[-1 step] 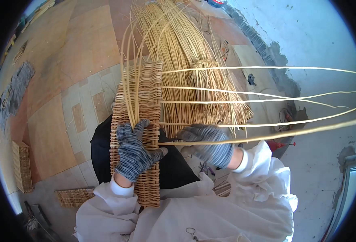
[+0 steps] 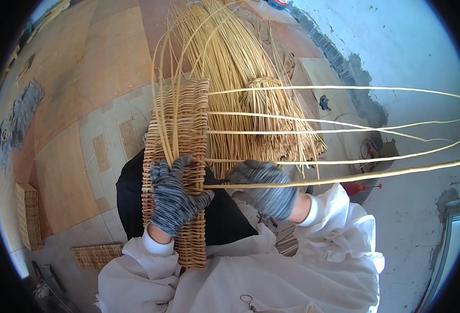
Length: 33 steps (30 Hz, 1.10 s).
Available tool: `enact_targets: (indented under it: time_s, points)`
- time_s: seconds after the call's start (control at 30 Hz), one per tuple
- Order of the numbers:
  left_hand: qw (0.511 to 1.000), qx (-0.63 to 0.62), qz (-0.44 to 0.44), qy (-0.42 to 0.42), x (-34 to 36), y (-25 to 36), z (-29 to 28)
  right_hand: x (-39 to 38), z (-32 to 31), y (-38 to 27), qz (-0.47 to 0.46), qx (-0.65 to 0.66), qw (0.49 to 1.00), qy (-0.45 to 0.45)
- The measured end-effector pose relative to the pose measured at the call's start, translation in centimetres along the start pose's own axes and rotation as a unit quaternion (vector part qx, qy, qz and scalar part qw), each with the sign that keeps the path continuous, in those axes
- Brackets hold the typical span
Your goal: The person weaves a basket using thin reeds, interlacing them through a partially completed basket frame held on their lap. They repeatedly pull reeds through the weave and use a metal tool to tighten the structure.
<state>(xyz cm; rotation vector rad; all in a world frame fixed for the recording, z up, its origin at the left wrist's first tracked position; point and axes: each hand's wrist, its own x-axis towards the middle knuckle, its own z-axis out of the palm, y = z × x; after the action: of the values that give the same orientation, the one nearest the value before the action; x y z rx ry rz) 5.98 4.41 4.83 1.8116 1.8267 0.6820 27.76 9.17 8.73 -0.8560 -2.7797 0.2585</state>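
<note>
A long woven wicker basket piece (image 2: 191,242) lies upright over my lap, its side weave facing me. My left hand (image 2: 171,201), in a grey striped knit glove, presses on its face and grips it, the thumb near the right edge. Several bent rods (image 2: 175,122) rise from beneath its fingers and arch away. My right hand (image 2: 269,197), gloved alike and slightly blurred, is beside the basket's right edge, closed around the lowest wicker rod (image 2: 376,176). Above that rod, several more rods (image 2: 344,88) stick out to the right from the same edge.
A large bundle of loose rods (image 2: 230,62), tied near its butt end (image 2: 264,82), lies on the floor ahead. Two woven pieces (image 2: 27,216) (image 2: 98,255) are at the lower left. A plastered wall (image 2: 417,62) rises on the right. A red-handled tool (image 2: 355,188) lies near its foot.
My right hand has shifted very slightly toward the basket, and the lowest rod's far end sits a little lower. My left hand keeps its place.
</note>
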Motion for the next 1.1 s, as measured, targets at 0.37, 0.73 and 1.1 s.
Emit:
enact_targets:
  time_s: [0.37, 0.73, 1.1]
  points:
    - [0.999, -0.035, -0.022, 0.031, -0.4, -0.9, 1.7, -0.8, 3.4, -1.2, 0.154, -0.243, 0.951, -0.114]
    - [0.999, -0.032, -0.014, 0.038, -0.4, -1.0, 1.1, -10.7, 3.9, 6.0, 0.316, 0.549, 0.756, 0.163]
    - [0.989, 0.012, 0.095, 0.116, 1.2, -0.9, 1.0, -0.9, 5.3, 8.5, 0.263, 0.712, 0.553, 0.345]
